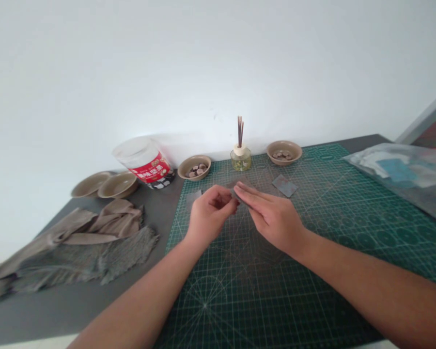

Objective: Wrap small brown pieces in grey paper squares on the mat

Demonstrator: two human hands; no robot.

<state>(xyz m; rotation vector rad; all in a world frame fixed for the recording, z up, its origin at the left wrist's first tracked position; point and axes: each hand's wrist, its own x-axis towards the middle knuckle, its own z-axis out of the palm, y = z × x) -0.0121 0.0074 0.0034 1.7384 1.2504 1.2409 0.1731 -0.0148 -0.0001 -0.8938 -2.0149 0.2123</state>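
Both hands meet above the green cutting mat (236, 310). My left hand (210, 213) is closed, thumb and fingers pinched at the edge of a small, thin grey piece (235, 193). My right hand (272, 213) has its fingers pressed together over the same piece, which they partly cover. Just behind my left hand lies a small grey packet (194, 198) on the mat. Another grey packet (285, 185) rests to the right, beyond my right hand. Blur hides the fine detail of the held piece.
Along the wall stand a bowl of round pieces (194, 168), a reed diffuser (241, 157), a second bowl (284, 152) and a red-labelled tub (145, 162). Two bowls (118, 185) and crumpled cloth (76, 247) lie left; a plastic bag (403, 174) lies right.
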